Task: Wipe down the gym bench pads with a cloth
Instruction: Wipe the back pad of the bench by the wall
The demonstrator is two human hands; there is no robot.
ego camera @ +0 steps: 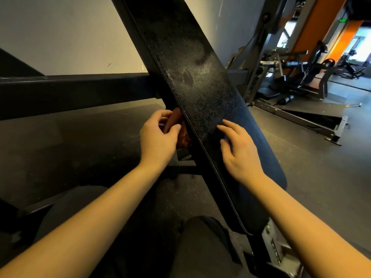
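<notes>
A long black bench pad (pixel 192 81) slants from the top centre down to the lower right, its surface speckled with fine droplets and smear marks. My left hand (pixel 158 137) is at the pad's left edge, fingers and thumb curled round a reddish-brown cloth (pixel 176 125) that is partly hidden behind the pad's rim. My right hand (pixel 239 149) rests on the pad's face with its fingers spread and holds nothing.
A black steel frame beam (pixel 76 93) runs across behind the pad on the left. Grey weight machines (pixel 297 73) stand at the right on the dark rubber floor (pixel 313 163). My dark-trousered knees (pixel 200 247) are below the pad. An orange wall (pixel 319 23) is at the far right.
</notes>
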